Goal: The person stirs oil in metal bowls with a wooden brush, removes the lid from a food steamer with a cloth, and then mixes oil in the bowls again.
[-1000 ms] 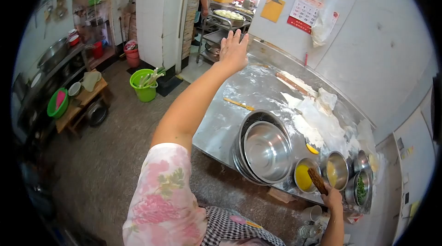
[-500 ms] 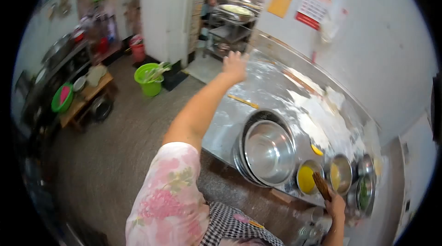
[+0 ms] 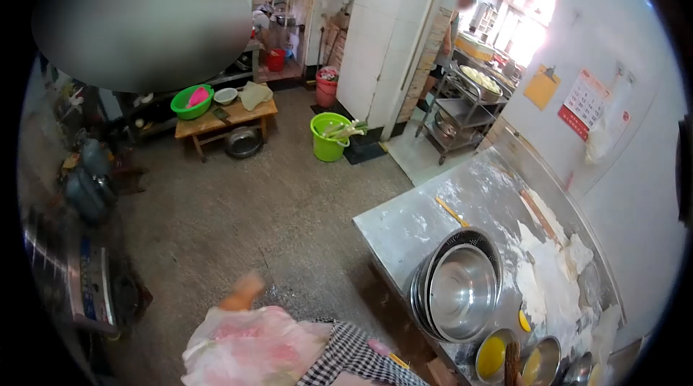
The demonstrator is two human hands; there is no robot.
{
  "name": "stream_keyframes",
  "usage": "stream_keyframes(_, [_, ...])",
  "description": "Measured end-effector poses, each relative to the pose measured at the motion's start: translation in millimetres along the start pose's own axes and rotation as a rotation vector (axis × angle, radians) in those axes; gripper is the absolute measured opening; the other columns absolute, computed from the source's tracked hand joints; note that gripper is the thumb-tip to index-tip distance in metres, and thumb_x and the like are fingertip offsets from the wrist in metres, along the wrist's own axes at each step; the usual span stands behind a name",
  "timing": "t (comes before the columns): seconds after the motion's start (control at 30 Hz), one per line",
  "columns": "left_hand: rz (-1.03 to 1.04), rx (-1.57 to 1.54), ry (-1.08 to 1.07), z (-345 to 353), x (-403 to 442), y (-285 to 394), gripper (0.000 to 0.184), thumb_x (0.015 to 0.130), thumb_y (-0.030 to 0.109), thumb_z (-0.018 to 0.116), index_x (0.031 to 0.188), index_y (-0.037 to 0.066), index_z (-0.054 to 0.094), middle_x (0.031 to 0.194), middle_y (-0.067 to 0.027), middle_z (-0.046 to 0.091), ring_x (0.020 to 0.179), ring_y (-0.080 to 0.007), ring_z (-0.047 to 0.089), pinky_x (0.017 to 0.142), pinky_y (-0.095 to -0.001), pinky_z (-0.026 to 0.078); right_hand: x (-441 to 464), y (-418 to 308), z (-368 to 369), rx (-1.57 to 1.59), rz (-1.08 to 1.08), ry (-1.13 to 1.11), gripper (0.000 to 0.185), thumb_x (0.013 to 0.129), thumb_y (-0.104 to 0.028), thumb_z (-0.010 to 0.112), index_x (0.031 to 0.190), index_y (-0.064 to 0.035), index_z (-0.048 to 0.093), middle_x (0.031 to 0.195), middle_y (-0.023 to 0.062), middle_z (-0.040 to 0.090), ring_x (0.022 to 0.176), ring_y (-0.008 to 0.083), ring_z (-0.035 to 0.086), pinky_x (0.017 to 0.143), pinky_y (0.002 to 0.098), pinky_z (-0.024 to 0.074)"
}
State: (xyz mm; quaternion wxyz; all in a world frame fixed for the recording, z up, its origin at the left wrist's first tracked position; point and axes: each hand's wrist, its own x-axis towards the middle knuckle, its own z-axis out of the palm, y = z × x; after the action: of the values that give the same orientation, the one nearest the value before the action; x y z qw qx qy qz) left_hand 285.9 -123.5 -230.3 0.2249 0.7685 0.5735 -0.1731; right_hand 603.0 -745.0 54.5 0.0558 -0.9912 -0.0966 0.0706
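My left arm is down beside the floral sleeve, away from the table. My left hand (image 3: 247, 289) is smeared by motion, so its fingers do not show. At the bottom edge my right hand (image 3: 520, 381) is mostly cut off, around the lower end of a bundle of thin brown sticks (image 3: 511, 363). That bundle stands upright between a small metal bowl of yellow liquid (image 3: 492, 357) and a second metal bowl with yellowish contents (image 3: 541, 361). Left of them, large steel bowls (image 3: 462, 296) sit nested with a perforated colander (image 3: 492, 247).
White flour and a rolling pin (image 3: 541, 216) lie on the steel table (image 3: 390, 223), with a yellow stick (image 3: 452, 211) nearer its corner. A green bucket (image 3: 329, 146) and a low wooden bench (image 3: 238, 117) stand on the floor. A person (image 3: 449, 36) is beyond the doorway.
My left arm has swung from over the table down to my left side. The view has turned left and shows more floor. The right hand has dropped to the lower edge, still with the brown bundle.
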Motion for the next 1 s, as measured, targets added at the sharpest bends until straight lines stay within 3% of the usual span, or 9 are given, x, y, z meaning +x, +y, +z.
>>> stream_keyframes(0.13, [-0.367,-0.087,-0.213,73.1,-56.6,-109.8,0.034,0.077,0.019,0.056,0.105,0.003,0.067,0.110,-0.0246,0.063,0.105,-0.0410,0.059,0.088,-0.0477,0.047,9.8,10.1,5.2,0.029,0.009,-0.009,0.055,0.080,-0.016,0.064,0.133,-0.0100,0.049,0.123,0.0203,0.058,0.109,0.0392,0.055,0.092,0.0419,0.0431])
stream_keyframes(0.27, [-0.523,-0.365,-0.070,104.1,-53.4,-118.8,0.038,0.075,0.020,0.057,0.107,0.002,0.066,0.111,-0.0267,0.061,0.108,-0.0423,0.058,0.091,-0.0472,0.046,33.4,57.7,39.6,0.076,-0.133,0.087,0.054,0.082,-0.023,0.064,0.132,-0.0087,0.051,0.124,0.0213,0.057,0.111,0.0388,0.054,0.093,0.0414,0.0427])
stream_keyframes(0.4, [-0.319,-0.612,0.324,32.7,-43.7,-10.9,0.049,0.072,0.020,0.060,0.118,0.001,0.059,0.114,-0.0288,0.059,0.110,-0.0428,0.056,0.094,-0.0466,0.044,49.1,89.6,64.0,0.040,-0.126,0.098,0.055,0.082,-0.027,0.065,0.132,-0.0105,0.051,0.119,0.0217,0.059,0.107,0.0399,0.056,0.089,0.0433,0.0445])
stream_keyframes(0.5, [-0.035,-0.655,0.408,34.1,-11.2,25.6,0.053,0.072,0.020,0.062,0.121,0.001,0.056,0.115,-0.0278,0.059,0.111,-0.0420,0.056,0.094,-0.0467,0.044,15.6,15.2,16.2,0.075,-0.198,0.113,0.052,0.080,-0.017,0.065,0.131,-0.0118,0.053,0.111,0.0229,0.062,0.099,0.0412,0.058,0.083,0.0449,0.0455])
stream_keyframes(0.67, [0.188,-0.499,0.254,43.8,-23.3,46.3,0.053,0.071,0.020,0.062,0.119,-0.001,0.056,0.115,-0.0290,0.058,0.110,-0.0426,0.055,0.094,-0.0464,0.045,7.7,22.5,22.5,0.146,-0.206,0.138,0.055,0.080,-0.015,0.065,0.133,-0.0108,0.050,0.119,0.0209,0.059,0.106,0.0395,0.057,0.090,0.0423,0.0443])
stream_keyframes(0.77, [0.173,-0.474,0.089,53.3,-36.7,21.3,0.043,0.066,0.017,0.062,0.104,-0.003,0.064,0.109,-0.0305,0.061,0.104,-0.0443,0.058,0.088,-0.0463,0.047,-21.8,-7.1,3.7,0.151,0.040,0.067,0.055,0.081,-0.015,0.064,0.134,-0.0115,0.049,0.122,0.0220,0.058,0.109,0.0386,0.056,0.092,0.0420,0.0444])
stream_keyframes(0.83, [-0.053,-0.368,0.018,85.9,-14.9,-13.8,0.038,0.066,0.016,0.061,0.099,-0.003,0.067,0.107,-0.0313,0.061,0.104,-0.0437,0.059,0.086,-0.0456,0.048,-10.5,21.8,31.1,0.244,0.036,0.164,0.061,0.067,0.002,0.064,0.127,-0.0097,0.057,0.099,0.0247,0.065,0.096,0.0387,0.062,0.083,0.0396,0.0478])
stream_keyframes(0.87, [-0.110,-0.329,-0.012,97.3,-5.2,-29.4,0.039,0.066,0.016,0.061,0.100,-0.003,0.066,0.107,-0.0310,0.061,0.104,-0.0431,0.059,0.086,-0.0455,0.048,-18.1,19.2,29.2,0.259,0.060,0.168,0.062,0.067,0.004,0.064,0.127,-0.0097,0.056,0.101,0.0245,0.065,0.097,0.0382,0.062,0.082,0.0389,0.0477])
stream_keyframes(1.0, [0.085,-0.056,-0.058,135.6,55.8,-73.6,0.042,0.068,0.017,0.059,0.105,-0.002,0.065,0.108,-0.0296,0.061,0.105,-0.0408,0.060,0.088,-0.0452,0.047,-25.0,6.9,21.0,0.212,0.130,0.177,0.063,0.067,0.007,0.062,0.128,-0.0099,0.056,0.104,0.0238,0.064,0.099,0.0368,0.063,0.083,0.0372,0.0474])
